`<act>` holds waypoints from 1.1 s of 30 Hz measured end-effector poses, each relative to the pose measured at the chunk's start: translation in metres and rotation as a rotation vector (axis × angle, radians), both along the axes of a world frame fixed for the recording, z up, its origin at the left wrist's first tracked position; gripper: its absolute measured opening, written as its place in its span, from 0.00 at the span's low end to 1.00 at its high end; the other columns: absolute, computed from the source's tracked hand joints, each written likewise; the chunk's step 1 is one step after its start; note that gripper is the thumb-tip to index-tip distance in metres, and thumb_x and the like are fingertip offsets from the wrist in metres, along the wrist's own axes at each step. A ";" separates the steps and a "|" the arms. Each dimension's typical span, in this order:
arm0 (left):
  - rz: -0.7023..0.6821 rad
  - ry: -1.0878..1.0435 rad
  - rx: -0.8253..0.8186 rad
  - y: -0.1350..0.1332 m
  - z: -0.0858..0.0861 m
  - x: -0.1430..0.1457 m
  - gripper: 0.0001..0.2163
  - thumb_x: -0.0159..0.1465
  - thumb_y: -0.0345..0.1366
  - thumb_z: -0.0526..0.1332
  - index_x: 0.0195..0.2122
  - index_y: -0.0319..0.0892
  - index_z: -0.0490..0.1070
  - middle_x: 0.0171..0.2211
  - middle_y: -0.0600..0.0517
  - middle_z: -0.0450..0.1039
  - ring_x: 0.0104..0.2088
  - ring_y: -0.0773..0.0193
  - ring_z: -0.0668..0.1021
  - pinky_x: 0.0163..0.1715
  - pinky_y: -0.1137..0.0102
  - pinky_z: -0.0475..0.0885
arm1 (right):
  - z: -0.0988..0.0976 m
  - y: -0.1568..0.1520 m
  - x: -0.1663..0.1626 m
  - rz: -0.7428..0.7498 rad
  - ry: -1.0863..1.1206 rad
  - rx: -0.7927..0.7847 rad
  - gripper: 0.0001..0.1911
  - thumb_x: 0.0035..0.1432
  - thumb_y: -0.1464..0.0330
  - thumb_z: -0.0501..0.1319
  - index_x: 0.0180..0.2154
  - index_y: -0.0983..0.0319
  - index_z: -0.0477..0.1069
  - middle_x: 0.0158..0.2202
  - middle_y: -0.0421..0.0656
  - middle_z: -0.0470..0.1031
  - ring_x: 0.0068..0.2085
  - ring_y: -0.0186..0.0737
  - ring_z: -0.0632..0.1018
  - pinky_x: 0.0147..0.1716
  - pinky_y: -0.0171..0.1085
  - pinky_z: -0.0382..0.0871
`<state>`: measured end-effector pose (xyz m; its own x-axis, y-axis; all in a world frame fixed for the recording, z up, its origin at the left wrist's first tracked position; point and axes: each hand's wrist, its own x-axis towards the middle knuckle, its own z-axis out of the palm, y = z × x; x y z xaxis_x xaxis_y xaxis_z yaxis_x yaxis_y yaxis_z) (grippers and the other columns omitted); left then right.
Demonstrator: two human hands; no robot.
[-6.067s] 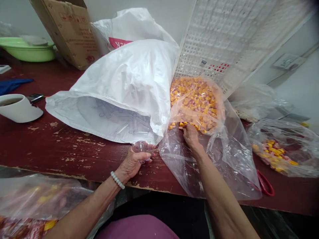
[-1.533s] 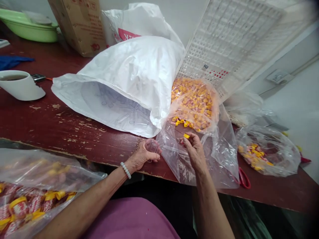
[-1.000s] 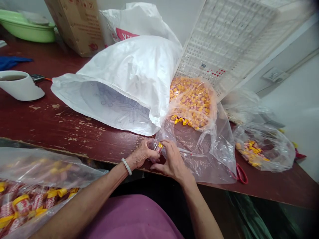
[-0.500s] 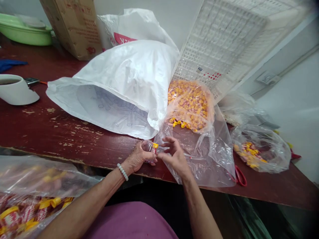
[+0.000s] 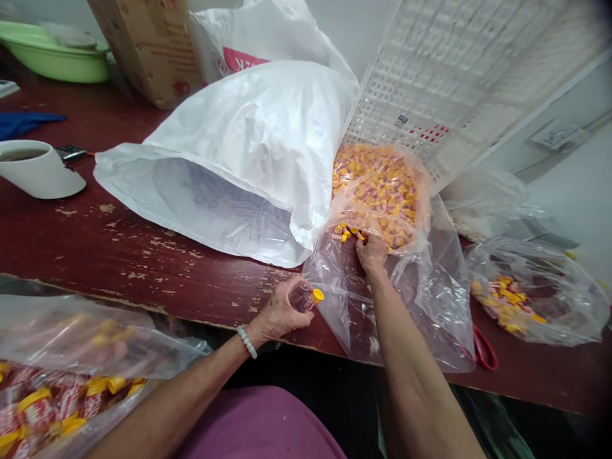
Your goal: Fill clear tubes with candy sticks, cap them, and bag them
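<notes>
My left hand [image 5: 282, 312] is closed around a small clear tube [image 5: 306, 297] with a yellow cap [image 5: 318, 295] on its end, held at the table's front edge. My right hand [image 5: 370, 252] reaches into a clear plastic bag [image 5: 406, 287] and its fingers are pinched among the yellow and pink caps [image 5: 377, 191] piled at the bag's far end. What the fingers hold is hidden. A large white sack [image 5: 248, 146] with empty clear tubes inside lies open just to the left.
A white cup [image 5: 38, 169] stands at the left on the worn red table [image 5: 119, 248]. Behind are a green basin [image 5: 52, 54], a cardboard box [image 5: 148, 44] and a tilted white crate [image 5: 454, 76]. Another bag of caps [image 5: 530, 293] lies right. A bag of filled tubes [image 5: 62, 382] sits lower left.
My right hand pressed a yellow cap onto the tube in my left hand, then left it and reached forward into the cap pile. My left hand still grips the capped tube.
</notes>
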<state>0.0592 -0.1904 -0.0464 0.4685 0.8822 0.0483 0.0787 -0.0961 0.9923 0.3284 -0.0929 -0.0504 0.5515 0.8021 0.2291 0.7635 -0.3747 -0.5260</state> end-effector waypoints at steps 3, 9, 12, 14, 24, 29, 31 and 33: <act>-0.005 0.001 -0.025 0.000 0.004 0.001 0.14 0.44 0.24 0.62 0.34 0.36 0.67 0.25 0.55 0.68 0.24 0.72 0.69 0.25 0.77 0.65 | 0.008 -0.023 -0.008 0.030 0.036 0.040 0.19 0.57 0.66 0.54 0.46 0.70 0.70 0.42 0.55 0.74 0.44 0.49 0.73 0.46 0.46 0.64; -0.003 0.044 0.015 0.000 0.003 0.003 0.14 0.44 0.26 0.62 0.34 0.36 0.68 0.26 0.55 0.68 0.25 0.70 0.69 0.26 0.75 0.65 | 0.046 -0.120 -0.075 0.488 0.236 0.127 0.15 0.62 0.62 0.52 0.48 0.59 0.66 0.41 0.43 0.73 0.40 0.36 0.74 0.39 0.36 0.69; -0.022 0.052 0.049 0.000 0.000 0.004 0.15 0.45 0.26 0.62 0.36 0.36 0.68 0.28 0.54 0.69 0.27 0.69 0.70 0.28 0.74 0.65 | 0.064 -0.148 -0.109 0.794 0.203 0.188 0.12 0.62 0.68 0.54 0.48 0.59 0.67 0.43 0.45 0.69 0.43 0.37 0.72 0.44 0.37 0.67; -0.032 0.018 0.072 0.000 -0.001 0.004 0.16 0.44 0.25 0.61 0.37 0.36 0.68 0.30 0.54 0.69 0.29 0.68 0.70 0.29 0.74 0.65 | 0.070 -0.151 -0.122 0.882 0.138 0.195 0.13 0.62 0.71 0.53 0.49 0.59 0.66 0.43 0.46 0.68 0.44 0.37 0.71 0.45 0.38 0.67; -0.061 -0.113 0.024 0.002 -0.009 0.002 0.15 0.44 0.27 0.64 0.35 0.37 0.68 0.32 0.53 0.69 0.32 0.66 0.69 0.33 0.72 0.66 | 0.065 -0.154 -0.132 0.834 -0.133 0.163 0.25 0.48 0.56 0.67 0.46 0.60 0.67 0.54 0.51 0.60 0.55 0.50 0.64 0.53 0.49 0.60; -0.043 -0.109 -0.035 0.008 -0.015 0.005 0.16 0.39 0.25 0.65 0.32 0.36 0.68 0.30 0.53 0.68 0.31 0.65 0.69 0.32 0.71 0.66 | 0.056 -0.158 -0.146 0.788 -0.160 0.146 0.26 0.46 0.53 0.67 0.44 0.59 0.69 0.55 0.49 0.62 0.54 0.51 0.64 0.54 0.50 0.58; -0.014 -0.085 -0.025 0.009 -0.013 0.005 0.15 0.38 0.24 0.64 0.30 0.36 0.68 0.29 0.53 0.68 0.31 0.66 0.69 0.32 0.72 0.66 | 0.050 -0.156 -0.149 0.791 -0.084 0.152 0.27 0.45 0.53 0.67 0.45 0.59 0.68 0.56 0.48 0.63 0.55 0.50 0.64 0.54 0.49 0.58; -0.014 -0.076 -0.044 0.008 -0.010 0.004 0.15 0.39 0.24 0.64 0.31 0.36 0.68 0.28 0.54 0.68 0.29 0.67 0.69 0.29 0.73 0.66 | 0.042 -0.153 -0.148 0.791 0.079 0.170 0.24 0.49 0.54 0.65 0.46 0.58 0.68 0.55 0.48 0.63 0.54 0.48 0.66 0.53 0.47 0.60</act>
